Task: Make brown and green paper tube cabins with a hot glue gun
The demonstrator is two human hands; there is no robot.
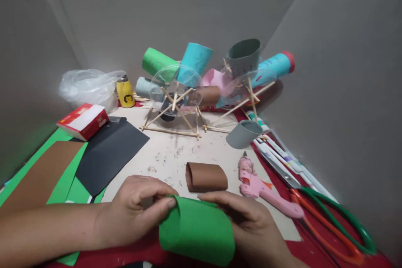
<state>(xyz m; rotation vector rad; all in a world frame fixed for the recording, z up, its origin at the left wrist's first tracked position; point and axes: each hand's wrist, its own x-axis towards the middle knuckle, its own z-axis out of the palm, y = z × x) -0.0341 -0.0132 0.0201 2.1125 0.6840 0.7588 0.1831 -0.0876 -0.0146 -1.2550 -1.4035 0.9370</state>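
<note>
Both my hands hold a curled sheet of green paper (pixel 197 230) near the bottom edge. My left hand (pixel 135 213) pinches its left rolled edge with thumb and fingers closed. My right hand (pixel 251 226) lies along its right side, fingers pressed on the top edge. Just beyond it a flattened brown paper roll (pixel 205 177) lies on the table. A pink glue gun (pixel 260 186) rests to the right of my right hand.
A wheel of wooden sticks (pixel 176 109) carrying coloured paper tubes stands at the back. A loose grey tube (pixel 243 134), orange-green scissors (pixel 326 217) and pens are on the right. Black (pixel 108 153), brown and green sheets, a red box (pixel 83 120), a yellow bottle (pixel 124 92) and a plastic bag are on the left.
</note>
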